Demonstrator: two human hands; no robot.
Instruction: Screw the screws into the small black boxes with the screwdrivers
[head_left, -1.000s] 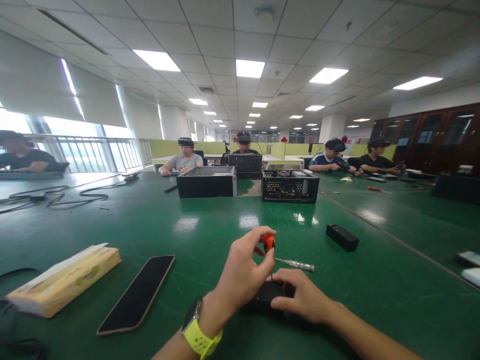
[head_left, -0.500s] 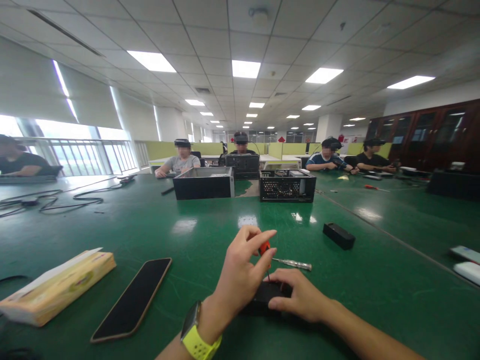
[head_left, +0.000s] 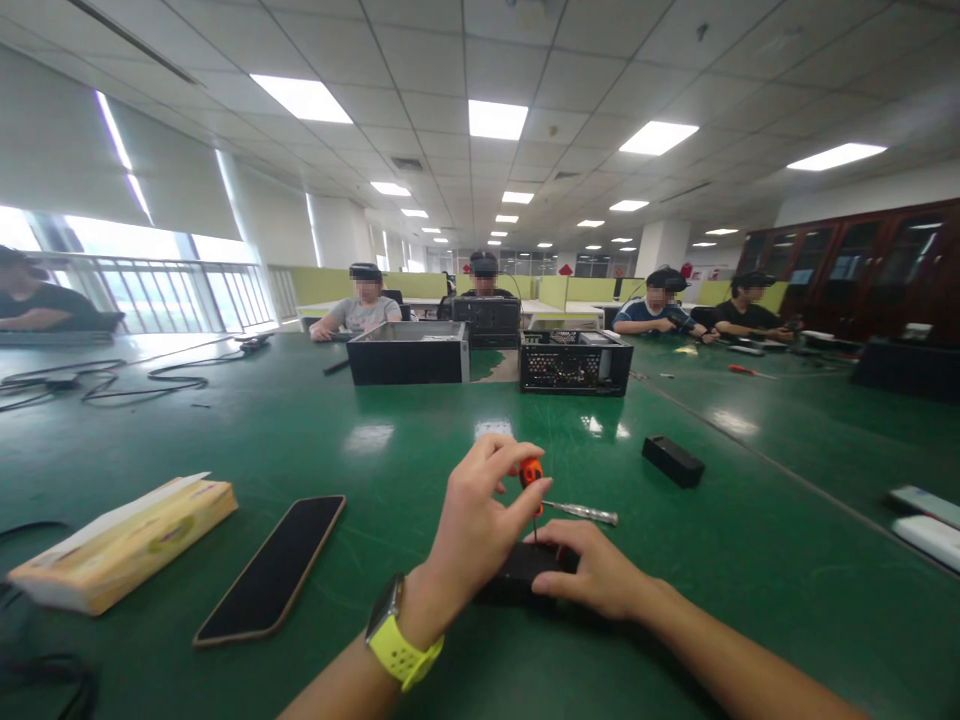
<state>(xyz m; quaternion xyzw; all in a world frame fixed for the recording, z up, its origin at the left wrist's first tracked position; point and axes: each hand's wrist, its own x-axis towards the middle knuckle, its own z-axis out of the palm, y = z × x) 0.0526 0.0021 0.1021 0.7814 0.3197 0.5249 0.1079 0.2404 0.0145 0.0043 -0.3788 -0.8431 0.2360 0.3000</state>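
An orange-and-black screwdriver point(head_left: 530, 474) stands upright in the fingers of my left hand point(head_left: 484, 510), which is closed round its handle. Its thin shaft runs down to a black box-shaped part point(head_left: 517, 574) on the table; the tip itself is hard to make out. My right hand point(head_left: 592, 570) grips the right end of that black part, thumb in front and fingers behind, hiding some of it. Just beyond my hands lies a second screwdriver with a clear handle point(head_left: 585, 514). A yellow-strapped watch point(head_left: 401, 645) is on my left wrist.
On the green table point(head_left: 420, 440), a phone point(head_left: 274, 570) and a tissue pack point(head_left: 127, 545) lie to the left. Another black block point(head_left: 673, 461) sits right. Two computer cases point(head_left: 409, 358) stand farther off, cables point(head_left: 172, 375) at far left. Several people sit around the table.
The view has tilted down slightly. My left thumb and fingers have shifted on the orange handle, showing more of it. My right hand keeps its grip on the black part.
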